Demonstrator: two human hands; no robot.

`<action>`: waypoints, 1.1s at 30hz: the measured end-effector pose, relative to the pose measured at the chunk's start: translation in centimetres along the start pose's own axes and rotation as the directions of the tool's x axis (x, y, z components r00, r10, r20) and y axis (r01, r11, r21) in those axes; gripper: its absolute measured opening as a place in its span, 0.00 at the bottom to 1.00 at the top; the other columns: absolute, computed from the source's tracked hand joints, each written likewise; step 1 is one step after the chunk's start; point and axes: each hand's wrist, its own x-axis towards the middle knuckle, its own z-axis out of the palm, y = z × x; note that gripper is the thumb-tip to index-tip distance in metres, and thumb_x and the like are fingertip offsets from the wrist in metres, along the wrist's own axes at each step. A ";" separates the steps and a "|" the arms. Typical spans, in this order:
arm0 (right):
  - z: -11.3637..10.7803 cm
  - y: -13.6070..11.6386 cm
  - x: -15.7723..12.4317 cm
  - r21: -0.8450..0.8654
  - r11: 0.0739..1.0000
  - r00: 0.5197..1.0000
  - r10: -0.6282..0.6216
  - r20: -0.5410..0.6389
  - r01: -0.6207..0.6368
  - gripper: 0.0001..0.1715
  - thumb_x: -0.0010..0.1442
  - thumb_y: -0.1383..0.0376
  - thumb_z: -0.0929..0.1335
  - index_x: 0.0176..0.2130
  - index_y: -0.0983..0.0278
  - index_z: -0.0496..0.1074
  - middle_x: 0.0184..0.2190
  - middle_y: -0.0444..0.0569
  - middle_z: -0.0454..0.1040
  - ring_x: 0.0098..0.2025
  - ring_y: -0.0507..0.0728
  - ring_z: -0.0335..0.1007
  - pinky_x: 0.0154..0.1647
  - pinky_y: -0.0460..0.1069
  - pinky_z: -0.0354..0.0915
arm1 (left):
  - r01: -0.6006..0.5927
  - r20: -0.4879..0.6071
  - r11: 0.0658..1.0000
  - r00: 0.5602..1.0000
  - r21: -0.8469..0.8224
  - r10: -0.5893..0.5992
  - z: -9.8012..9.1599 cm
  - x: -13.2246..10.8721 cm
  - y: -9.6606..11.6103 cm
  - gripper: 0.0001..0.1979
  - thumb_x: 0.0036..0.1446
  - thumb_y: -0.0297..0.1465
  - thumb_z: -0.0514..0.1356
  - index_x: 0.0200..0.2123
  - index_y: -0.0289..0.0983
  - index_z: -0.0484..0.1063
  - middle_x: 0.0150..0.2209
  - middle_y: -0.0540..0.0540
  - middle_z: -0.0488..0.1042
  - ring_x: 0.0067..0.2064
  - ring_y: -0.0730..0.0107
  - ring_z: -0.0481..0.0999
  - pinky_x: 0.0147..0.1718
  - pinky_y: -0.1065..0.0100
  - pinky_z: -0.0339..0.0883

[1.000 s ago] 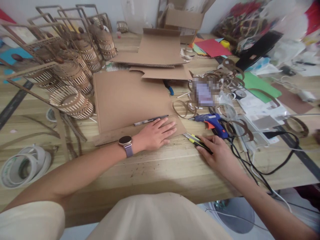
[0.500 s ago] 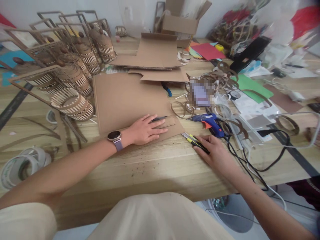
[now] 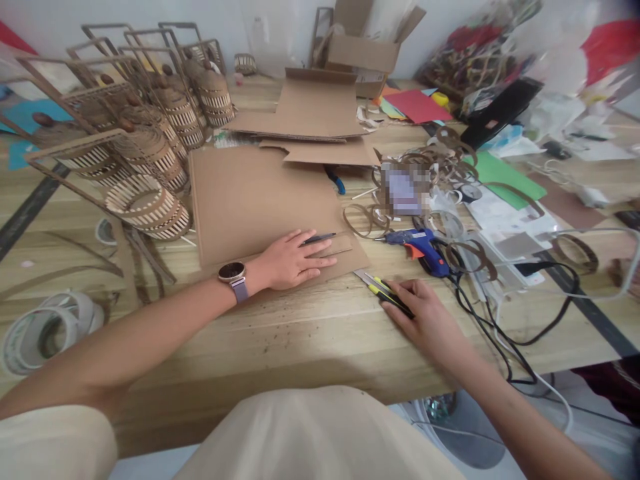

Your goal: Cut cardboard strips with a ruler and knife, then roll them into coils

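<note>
Cardboard sheet (image 3: 260,200). Head view: middle of surface (image 3: 300,347); far right part hidden under cardboard pieces (image 3: 317,107), near edge partly covered by left hand (image 3: 290,262), flat, fingers apart. Pen (image 3: 320,238), partly hidden by same hand; narrow strip (image 3: 343,245), material hard to make out, under its fingers. Sheet plain brown, flat. Right hand (image 3: 423,312): gripping yellow-and-black cutter (image 3: 384,292), blade by sheet's near right corner.
</note>
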 end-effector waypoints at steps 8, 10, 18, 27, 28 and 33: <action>0.8 -0.9 -0.7 0.056 0.997 0.997 0.056 -0.044 -0.053 0.27 0.66 0.54 0.62 0.56 0.67 0.71 0.40 0.56 0.71 0.44 0.64 0.70 0.47 0.57 0.69 | -0.019 -0.031 1.000 0.999 0.000 0.019 0.1 0.2 0.0 0.23 0.71 0.43 0.45 0.66 0.54 0.59 0.71 0.54 0.52 0.71 0.51 0.48 0.67 0.48 0.44; 0.8 -1.0 -0.8 0.074 0.995 0.996 0.067 -0.051 -0.064 0.27 0.66 0.53 0.62 0.56 0.67 0.72 0.40 0.56 0.71 0.44 0.63 0.70 0.48 0.57 0.69 | -0.019 -0.020 1.000 1.000 -0.005 0.019 0.0 0.1 -0.1 0.23 0.72 0.42 0.44 0.67 0.52 0.58 0.71 0.53 0.51 0.71 0.50 0.49 0.67 0.48 0.44; 0.3 -0.4 -0.2 0.089 0.990 0.991 0.116 -0.061 -0.110 0.26 0.65 0.52 0.63 0.55 0.64 0.73 0.41 0.55 0.72 0.45 0.64 0.71 0.50 0.58 0.68 | 0.053 -0.026 0.998 0.998 -0.031 -0.054 -0.8 -3.8 -2.3 0.27 0.69 0.49 0.46 0.68 0.55 0.53 0.73 0.49 0.43 0.72 0.40 0.42 0.65 0.37 0.37; 0.7 -0.3 -0.1 0.077 0.991 0.990 0.115 -0.079 -0.109 0.28 0.64 0.51 0.63 0.53 0.67 0.74 0.41 0.57 0.72 0.45 0.64 0.71 0.49 0.58 0.69 | 0.087 -0.001 0.995 0.996 -0.053 -0.087 0.0 -4.6 -2.4 0.24 0.71 0.45 0.46 0.68 0.56 0.54 0.72 0.49 0.49 0.72 0.41 0.43 0.66 0.38 0.39; 0.8 -0.3 0.0 0.078 0.991 0.990 0.115 -0.079 -0.109 0.28 0.64 0.51 0.63 0.53 0.67 0.74 0.41 0.57 0.72 0.45 0.64 0.72 0.49 0.58 0.69 | 0.090 0.001 0.995 0.996 -0.054 -0.090 -0.1 -4.6 -2.4 0.24 0.71 0.45 0.46 0.68 0.55 0.54 0.72 0.49 0.49 0.72 0.41 0.43 0.66 0.38 0.39; 0.8 -0.2 0.5 0.083 0.993 0.992 0.094 -0.088 -0.087 0.27 0.64 0.51 0.64 0.53 0.66 0.75 0.42 0.57 0.72 0.46 0.64 0.72 0.50 0.58 0.68 | 0.099 0.004 0.993 0.995 -0.068 -0.099 -0.1 -4.5 -2.4 0.24 0.71 0.45 0.46 0.67 0.56 0.55 0.72 0.49 0.50 0.72 0.41 0.43 0.66 0.37 0.39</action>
